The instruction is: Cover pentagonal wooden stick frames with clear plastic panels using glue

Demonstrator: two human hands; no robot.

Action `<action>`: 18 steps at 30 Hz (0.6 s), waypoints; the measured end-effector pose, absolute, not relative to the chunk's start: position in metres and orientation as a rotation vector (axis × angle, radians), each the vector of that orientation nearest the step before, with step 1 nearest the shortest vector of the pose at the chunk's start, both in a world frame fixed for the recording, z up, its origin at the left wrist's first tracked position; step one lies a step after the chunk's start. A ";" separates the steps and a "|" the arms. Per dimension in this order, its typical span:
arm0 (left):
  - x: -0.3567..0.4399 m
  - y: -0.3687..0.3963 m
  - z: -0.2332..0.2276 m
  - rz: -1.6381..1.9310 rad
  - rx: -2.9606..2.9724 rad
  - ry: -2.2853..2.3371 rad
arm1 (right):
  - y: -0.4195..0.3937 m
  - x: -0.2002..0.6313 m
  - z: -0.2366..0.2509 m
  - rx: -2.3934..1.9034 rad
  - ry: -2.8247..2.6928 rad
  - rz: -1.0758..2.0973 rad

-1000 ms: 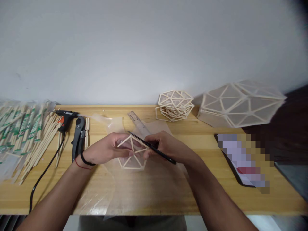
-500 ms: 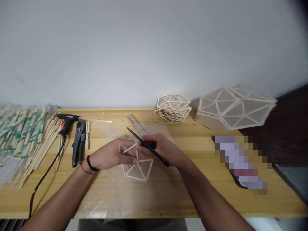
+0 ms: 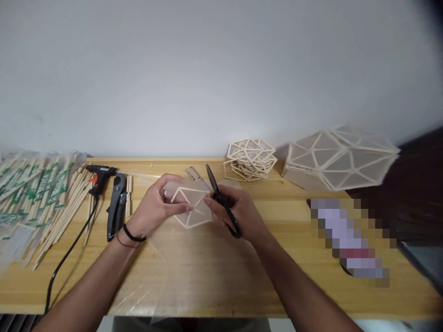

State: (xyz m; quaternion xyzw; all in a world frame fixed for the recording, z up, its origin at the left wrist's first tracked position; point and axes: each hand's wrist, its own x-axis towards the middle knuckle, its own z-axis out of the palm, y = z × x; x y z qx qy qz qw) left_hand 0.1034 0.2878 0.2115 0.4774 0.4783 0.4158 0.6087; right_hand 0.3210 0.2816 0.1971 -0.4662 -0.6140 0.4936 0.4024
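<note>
Between my two hands is a small wooden stick frame, five-sided or so, with sticks meeting at its middle and a translucent sheet behind them. My left hand grips its left side, thumb in front and the other fingers behind. In my right hand is a pair of black scissors, blades pointing up and away. The right thumb and fingertips touch the frame's right edge. Beneath my hands, a clear plastic sheet lies on the wooden table.
At left lie wrapped chopsticks, loose sticks, a corded glue gun, a black cutter and short sticks. A ruler, stacked stick frames, a large covered frame model and a blurred phone lie beyond and right.
Both hands have raised the frame and turned it, so more of its face shows. The scissors have swung to a more upright angle.
</note>
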 end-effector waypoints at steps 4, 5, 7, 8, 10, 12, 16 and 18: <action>0.105 0.288 0.211 1.078 1.020 1.066 | 0.281 0.322 0.197 -1.177 -1.489 1.337; 0.105 0.288 0.211 1.097 1.001 1.062 | 0.281 0.322 0.197 -1.173 -1.472 1.359; 0.107 0.288 0.211 1.132 0.977 1.059 | 0.282 0.322 0.198 -1.166 -1.446 1.387; 0.107 0.288 0.211 1.151 0.972 1.061 | 0.282 0.321 0.198 -1.165 -1.438 1.397; 0.107 0.289 0.211 1.206 0.963 1.075 | 0.281 0.320 0.198 -1.167 -1.442 1.408; 0.107 0.289 0.211 1.267 0.952 1.079 | 0.281 0.318 0.197 -1.161 -1.461 1.412; 0.108 0.287 0.213 1.187 0.887 1.009 | 0.279 0.316 0.193 -1.158 -1.459 1.422; 0.108 0.286 0.212 1.114 0.869 0.983 | 0.278 0.316 0.192 -1.166 -1.452 1.416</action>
